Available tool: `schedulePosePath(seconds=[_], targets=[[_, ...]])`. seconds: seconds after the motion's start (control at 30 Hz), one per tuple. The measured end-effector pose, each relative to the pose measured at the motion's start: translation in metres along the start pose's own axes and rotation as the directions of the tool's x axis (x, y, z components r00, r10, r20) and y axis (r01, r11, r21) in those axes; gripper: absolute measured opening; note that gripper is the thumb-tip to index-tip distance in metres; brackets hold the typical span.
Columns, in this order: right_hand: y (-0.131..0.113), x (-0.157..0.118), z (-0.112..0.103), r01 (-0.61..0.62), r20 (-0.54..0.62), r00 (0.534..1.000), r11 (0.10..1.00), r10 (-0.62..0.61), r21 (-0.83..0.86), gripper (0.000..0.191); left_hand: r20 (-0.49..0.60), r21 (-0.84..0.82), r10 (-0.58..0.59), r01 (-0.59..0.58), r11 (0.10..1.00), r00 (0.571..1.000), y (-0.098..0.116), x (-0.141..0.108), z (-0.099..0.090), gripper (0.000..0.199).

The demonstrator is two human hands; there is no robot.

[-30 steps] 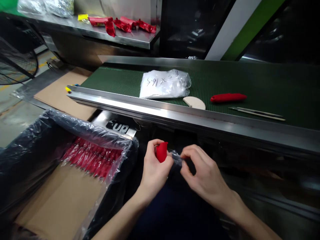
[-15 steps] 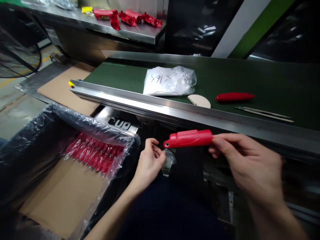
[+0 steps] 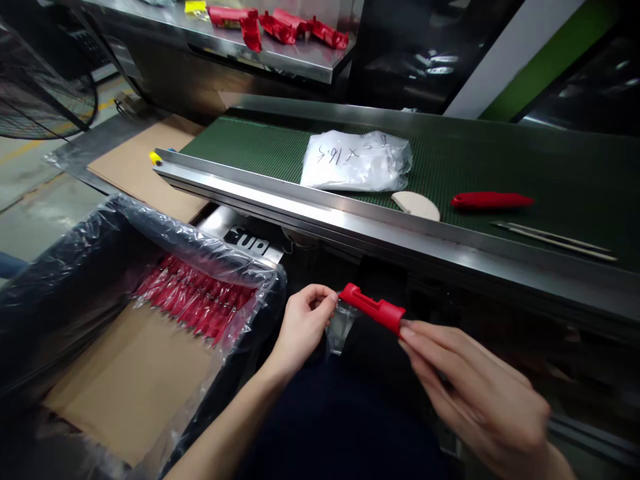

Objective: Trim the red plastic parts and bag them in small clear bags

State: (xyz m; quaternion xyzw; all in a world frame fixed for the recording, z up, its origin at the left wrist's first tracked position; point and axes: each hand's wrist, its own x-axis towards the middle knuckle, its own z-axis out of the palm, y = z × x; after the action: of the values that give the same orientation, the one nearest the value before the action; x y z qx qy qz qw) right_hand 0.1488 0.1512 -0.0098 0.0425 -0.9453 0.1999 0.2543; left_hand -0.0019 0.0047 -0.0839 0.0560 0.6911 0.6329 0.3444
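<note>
A red hollow plastic part (image 3: 374,307) hangs over the dark gap in front of the conveyor, its left end tilted up and a long cut-out showing along its upper side. My right hand (image 3: 475,380) pinches its right end between thumb and fingers. At the other end, my left hand (image 3: 310,317) has thumb and forefinger pressed together close to the part's tip; what they hold, if anything, is too small to make out. Just below those fingertips is a piece of clear plastic film (image 3: 343,327), partly hidden.
A plastic-lined bin (image 3: 95,233) at left holds rows of bagged red parts (image 3: 195,297) on cardboard. The green conveyor (image 3: 240,143) carries a white bag (image 3: 355,163), a beige half-disc (image 3: 416,206), a red tool (image 3: 493,201) and tweezers (image 3: 557,241). Red shells (image 3: 285,27) lie on the shelf.
The red part has rolled and tilted, so its right end is lower and its cut-out shows. My right hand has moved down and left. My left fingers have closed into a pinch.
</note>
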Motion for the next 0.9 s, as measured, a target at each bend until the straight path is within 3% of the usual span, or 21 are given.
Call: schedulePosePath(seconds=[0.17,0.4,0.67,0.8,0.9], targets=[[-0.004,0.004,-0.004,0.06,0.028,0.998,0.998,-0.059,-0.016,0.041,-0.069,-0.07,-0.025,0.021,0.997,0.997,0.004,0.001,-0.001,0.023],[0.0,-0.008,0.009,0.12,0.072,0.991,0.99,-0.114,-0.076,0.048,-0.035,-0.13,-0.021,0.016,0.991,0.999,0.01,-0.005,-0.003,0.028],[0.01,-0.003,0.028,0.249,0.118,0.961,0.968,-0.249,0.015,0.035,-0.002,-0.005,0.179,-0.179,0.984,0.984,0.008,-0.008,-0.011,0.016],[0.005,0.0,0.041,0.136,0.017,0.991,0.991,-0.136,-0.008,0.034,-0.024,0.079,0.323,-0.32,0.944,0.946,0.005,-0.021,-0.009,0.014],[-0.003,-0.009,0.055,-0.155,-0.157,0.976,0.988,0.15,-0.017,0.025,-0.05,0.118,0.391,-0.383,0.916,0.919,0.0,-0.036,-0.005,0.014]])
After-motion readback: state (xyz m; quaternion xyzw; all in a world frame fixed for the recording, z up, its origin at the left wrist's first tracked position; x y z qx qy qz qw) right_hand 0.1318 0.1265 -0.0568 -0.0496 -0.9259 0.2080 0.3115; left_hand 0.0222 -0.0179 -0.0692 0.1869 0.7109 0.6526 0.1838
